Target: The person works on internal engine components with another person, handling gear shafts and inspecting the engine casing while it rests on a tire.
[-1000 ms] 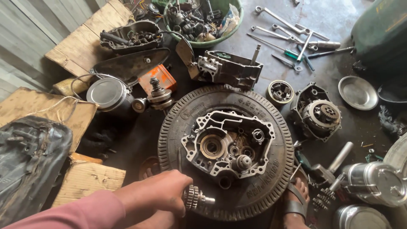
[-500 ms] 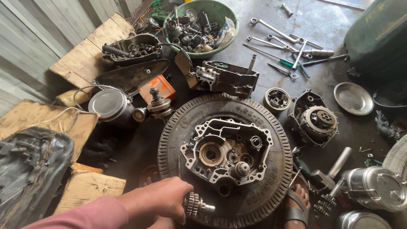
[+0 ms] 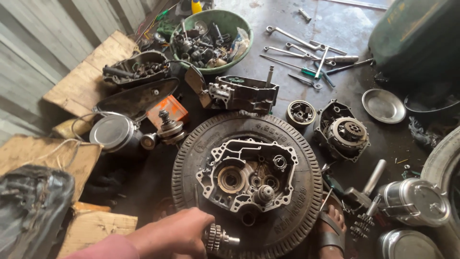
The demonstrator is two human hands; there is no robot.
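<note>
The head camera looks straight down at a greasy workshop floor. A hand (image 3: 175, 235) in a pink sleeve comes in from the lower left edge, and from its placement it reads as the left hand; its fingers are wrapped around one end of a gear shaft (image 3: 218, 238), a short steel spindle stacked with several toothed gears, dull grey and oily, its plain end pointing right. The shaft hangs over the near rim of a worn black tyre (image 3: 306, 192) that lies flat on the floor, just below an engine crankcase half (image 3: 247, 175) resting in the tyre's middle. The crankcase is bare cast aluminium, its open side up, showing round bearing seats, ribs and a short shaft stub. The right hand does not show. A sandalled foot (image 3: 330, 225) rests against the tyre's lower right edge. Beyond the tyre lie another crankcase part (image 3: 244, 93), a clutch assembly in its cover (image 3: 342, 129), a green basin (image 3: 230, 21) full of small parts, a scatter of spanners (image 3: 306, 48), a shallow metal dish (image 3: 383, 105) and a small orange box (image 3: 167, 110).
</note>
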